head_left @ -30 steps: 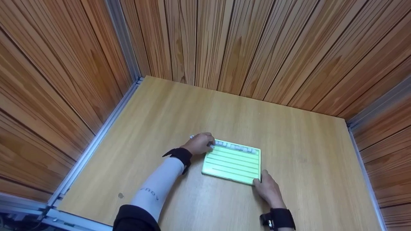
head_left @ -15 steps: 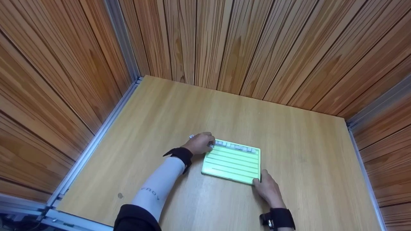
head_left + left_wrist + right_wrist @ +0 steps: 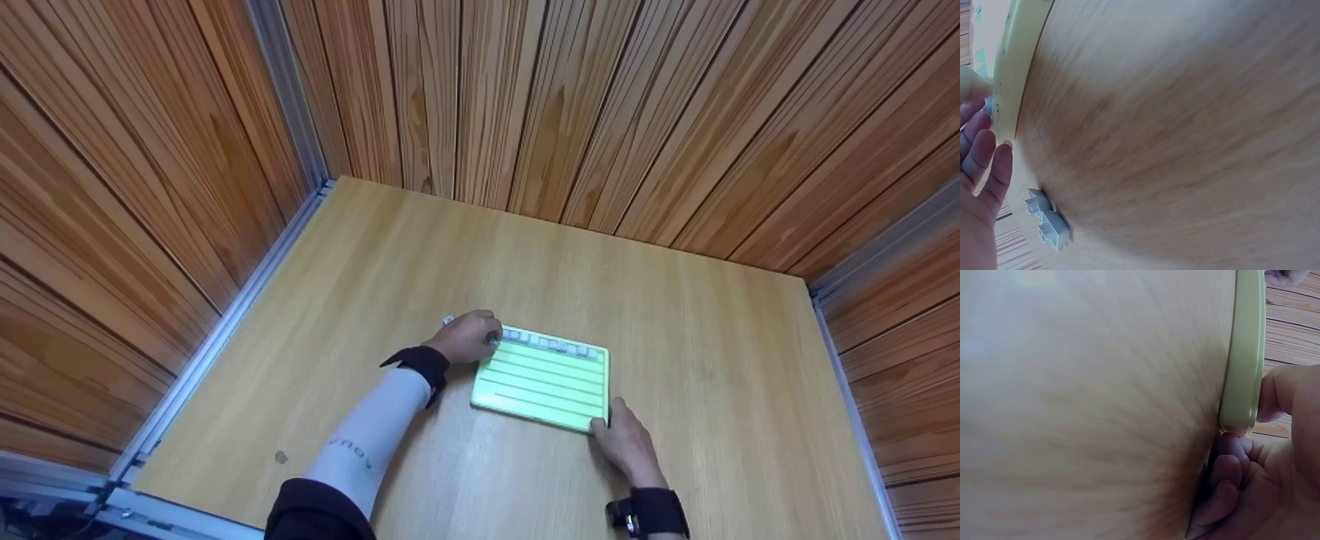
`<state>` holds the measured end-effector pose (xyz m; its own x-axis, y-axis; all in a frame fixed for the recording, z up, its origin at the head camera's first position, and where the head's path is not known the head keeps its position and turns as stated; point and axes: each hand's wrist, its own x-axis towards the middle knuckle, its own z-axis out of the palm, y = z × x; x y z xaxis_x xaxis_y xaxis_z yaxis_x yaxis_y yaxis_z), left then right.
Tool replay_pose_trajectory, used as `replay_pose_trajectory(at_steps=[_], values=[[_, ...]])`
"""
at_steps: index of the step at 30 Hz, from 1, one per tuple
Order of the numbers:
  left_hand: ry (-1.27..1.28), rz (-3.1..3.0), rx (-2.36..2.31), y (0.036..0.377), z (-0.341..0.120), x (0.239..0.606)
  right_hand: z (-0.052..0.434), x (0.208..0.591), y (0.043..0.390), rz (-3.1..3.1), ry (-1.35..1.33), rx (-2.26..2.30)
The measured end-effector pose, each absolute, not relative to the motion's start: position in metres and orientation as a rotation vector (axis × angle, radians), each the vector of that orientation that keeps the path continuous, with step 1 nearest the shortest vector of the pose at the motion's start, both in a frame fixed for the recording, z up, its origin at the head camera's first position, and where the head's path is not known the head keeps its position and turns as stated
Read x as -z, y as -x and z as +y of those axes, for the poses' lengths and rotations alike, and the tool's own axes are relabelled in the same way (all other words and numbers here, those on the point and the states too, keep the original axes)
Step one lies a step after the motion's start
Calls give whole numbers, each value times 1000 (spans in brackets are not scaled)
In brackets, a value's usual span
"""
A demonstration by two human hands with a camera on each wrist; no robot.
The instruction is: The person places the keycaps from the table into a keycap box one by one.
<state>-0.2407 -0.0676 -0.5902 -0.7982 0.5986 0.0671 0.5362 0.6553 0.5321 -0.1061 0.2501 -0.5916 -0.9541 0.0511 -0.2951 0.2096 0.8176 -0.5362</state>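
Note:
A light green grooved board (image 3: 544, 384) lies flat on the wooden table. Along its far groove runs a row of small grey-white pieces (image 3: 555, 344). At the far left corner, my left hand (image 3: 465, 336) pinches a small grey piece (image 3: 988, 103), mostly hidden by the thumb and fingers. One left fingertip is right by the board's edge (image 3: 1013, 73) in the left wrist view. My right hand (image 3: 628, 442) grips the near right corner, its thumb over the rim and curled fingers against the side.
Just beyond the left hand, loose grey pieces (image 3: 1054, 229) with raised shapes lie on the table (image 3: 697, 405); one grey tip (image 3: 448, 320) shows in the head view. Wood-plank walls (image 3: 540, 112) and a metal frame (image 3: 225, 330) enclose the table.
Both hands and the board keep their places. The pale piece at the left fingertips shows slightly less than a second ago.

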Motion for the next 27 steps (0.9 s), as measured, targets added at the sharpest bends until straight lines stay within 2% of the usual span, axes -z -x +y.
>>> replay_pose_trajectory(at_steps=[6,19,27], values=[[-983,2766,-862,240,-70,591,249,593,107,2744,-204,844],[-769,2803,-904,240,-91,586,251,594,107,2745,-182,830],[-812,2840,-929,241,-108,590,250,593,108,2711,-216,846]])
